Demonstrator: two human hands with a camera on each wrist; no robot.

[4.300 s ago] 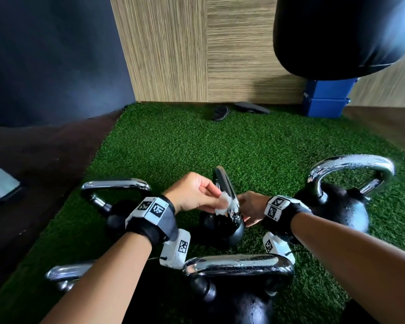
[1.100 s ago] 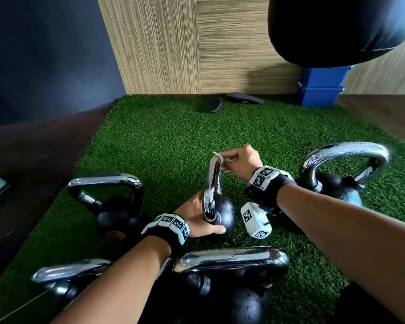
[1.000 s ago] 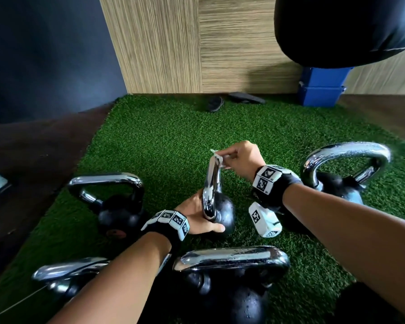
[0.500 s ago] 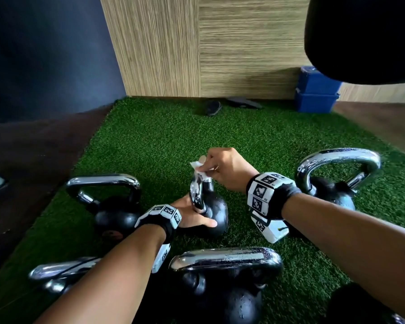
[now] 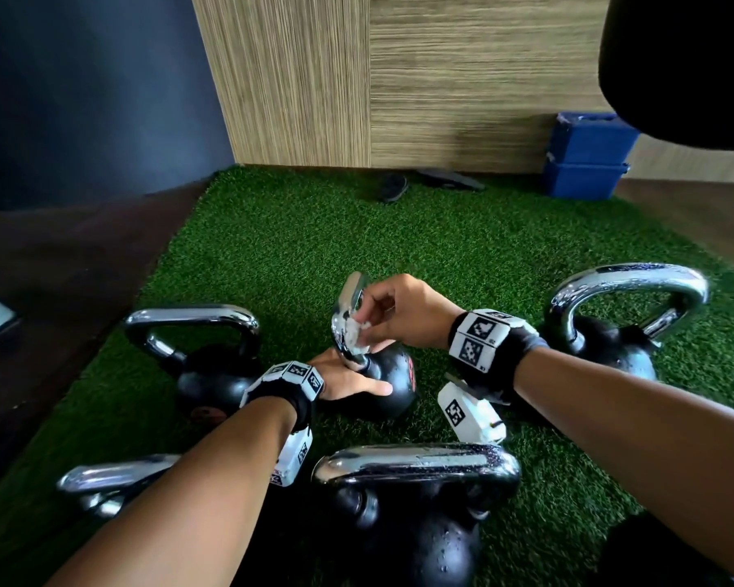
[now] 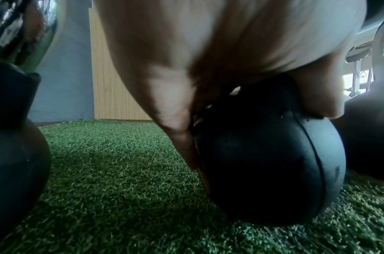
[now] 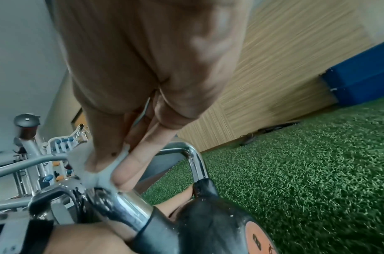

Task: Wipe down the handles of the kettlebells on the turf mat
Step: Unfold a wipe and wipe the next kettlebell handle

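Note:
A small black kettlebell (image 5: 388, 383) stands mid-mat on the green turf (image 5: 314, 239), its chrome handle (image 5: 348, 315) seen edge-on. My right hand (image 5: 369, 328) pinches a white wipe (image 5: 357, 332) against the lower near side of that handle. The right wrist view shows the wipe (image 7: 100, 170) pressed on the chrome handle (image 7: 126, 211) by my fingertips (image 7: 126, 175). My left hand (image 5: 344, 381) grips the ball, thumb across its top. In the left wrist view my fingers and thumb wrap the ball (image 6: 269, 171).
Larger chrome-handled kettlebells crowd round: one left (image 5: 212, 374), one right (image 5: 611, 353), one in front (image 5: 420, 535), another handle (image 5: 111, 480) front left. Blue boxes (image 5: 585, 158) and a black hanging bag (image 5: 687, 65) are back right. Dark sandals (image 5: 393, 188) lie by the wall.
My right hand has slid the wipe from the top of the small kettlebell's handle down its near side. My left hand has stayed on the ball.

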